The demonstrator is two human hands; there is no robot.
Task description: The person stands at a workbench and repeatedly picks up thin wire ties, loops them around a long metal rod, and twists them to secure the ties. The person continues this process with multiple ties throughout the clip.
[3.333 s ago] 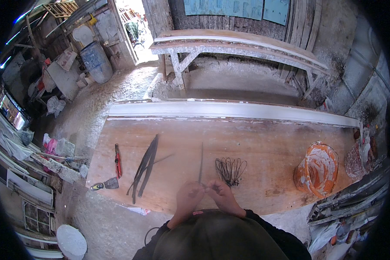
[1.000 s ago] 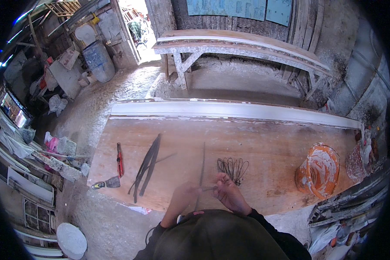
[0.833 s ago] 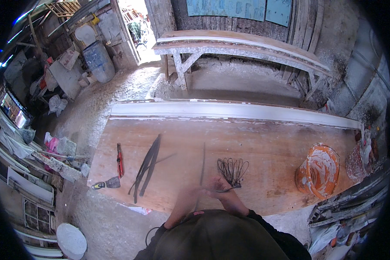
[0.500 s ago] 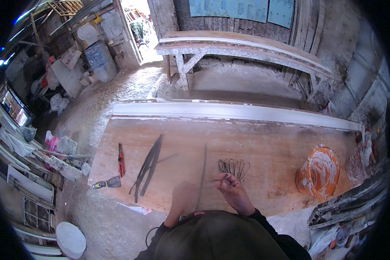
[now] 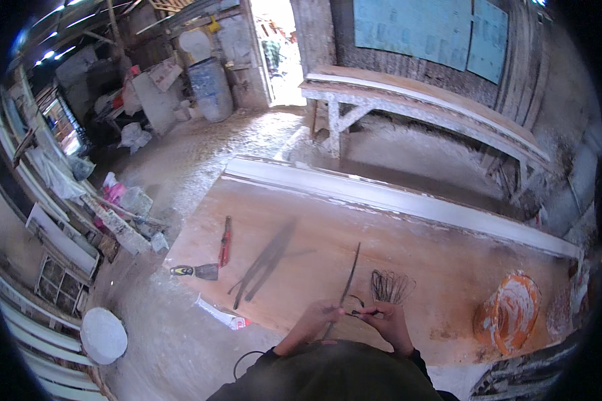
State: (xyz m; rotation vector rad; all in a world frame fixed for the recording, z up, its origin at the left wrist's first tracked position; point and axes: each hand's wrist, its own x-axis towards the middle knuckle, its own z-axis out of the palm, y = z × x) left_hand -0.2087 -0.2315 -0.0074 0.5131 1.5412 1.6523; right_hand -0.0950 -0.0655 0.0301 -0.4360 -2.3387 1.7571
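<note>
My left hand (image 5: 320,319) and my right hand (image 5: 389,326) are close together over the near edge of the wooden table. A short, thin dark strip (image 5: 360,313) is pinched between the fingers of both. One end of it curls up near my right fingertips. Just past my left hand lies a long, narrow dark strip (image 5: 350,277), its lower part partly covered by that hand. Beyond my right hand is a bundle of looped dark wire (image 5: 391,286). Several longer dark strips (image 5: 267,257), blurred, lie farther left.
A red-handled tool (image 5: 225,244) and a putty knife (image 5: 195,271) lie at the table's left end. An orange bucket (image 5: 488,314) smeared with white stands on the right. A long white moulding (image 5: 381,194) runs along the far edge, with a bench (image 5: 421,100) behind.
The view has swung, so the table appears turned and shifted right. My left hand has come in beside my right, and both now grip the short strip.
</note>
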